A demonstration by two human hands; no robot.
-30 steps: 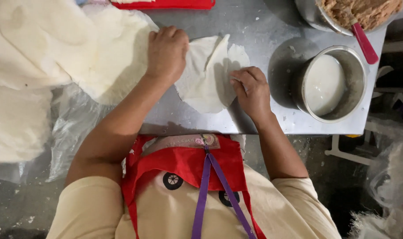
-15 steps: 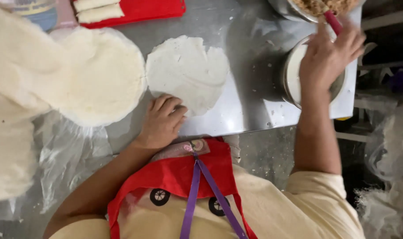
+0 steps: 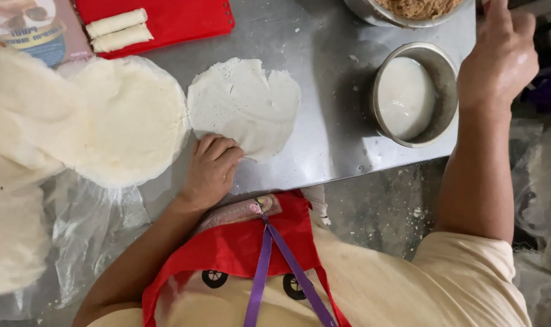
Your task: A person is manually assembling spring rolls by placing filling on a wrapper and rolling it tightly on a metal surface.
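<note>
A thin round white wrapper (image 3: 245, 106) lies flat on the steel table (image 3: 330, 145). My left hand (image 3: 212, 169) rests on the wrapper's near edge, fingers curled on it. My right hand (image 3: 499, 51) is raised at the far right, beside the bowl of brown filling (image 3: 418, 9); its fingers are bent and what they hold is hidden by the frame edge. A steel bowl of white liquid (image 3: 411, 94) stands just left of that hand.
A stack of wrappers (image 3: 127, 118) lies on clear plastic at the left, with white cloth further left. A red board (image 3: 172, 21) at the back carries two finished rolls (image 3: 118, 30). The table's near edge runs beside my red apron.
The wrapper was unfolded flat, and the left hand stayed on its near edge. My right hand left the wrapper and reached to the filling bowl at the far right.
</note>
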